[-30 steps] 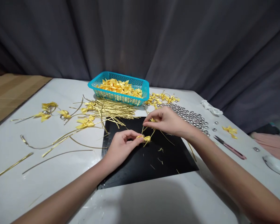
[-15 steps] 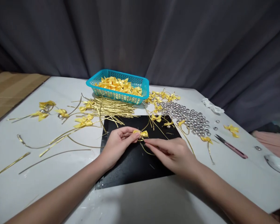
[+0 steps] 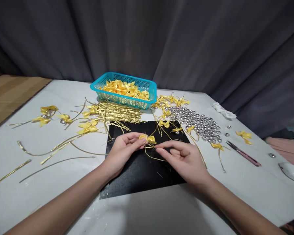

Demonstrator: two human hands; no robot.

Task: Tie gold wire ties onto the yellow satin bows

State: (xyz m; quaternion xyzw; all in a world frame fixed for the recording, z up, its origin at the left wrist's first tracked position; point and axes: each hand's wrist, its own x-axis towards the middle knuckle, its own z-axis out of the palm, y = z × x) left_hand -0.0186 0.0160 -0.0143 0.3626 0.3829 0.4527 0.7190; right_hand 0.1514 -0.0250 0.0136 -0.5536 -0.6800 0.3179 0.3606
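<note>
Over a black mat, my left hand pinches a yellow ribbon bow between thumb and fingertips. My right hand is closed just to the right of the bow, its thumb and index finger pinching a thin gold cord that loops below the bow. The exact strand between those fingertips is too fine to make out fully. Behind the hands lies a bundle of gold cords. More finished-looking yellow bows with cord rest at the mat's far edge.
A turquoise basket of yellow bows stands at the back. Silver button-like pieces are heaped to the right, with pink-handled snips beside them. Loose bows and cords lie on the left. A white dish sits at the right edge.
My right hand has drawn slightly away to the right from the bow, pulling the cord with it. My left hand keeps its hold on the bow.
</note>
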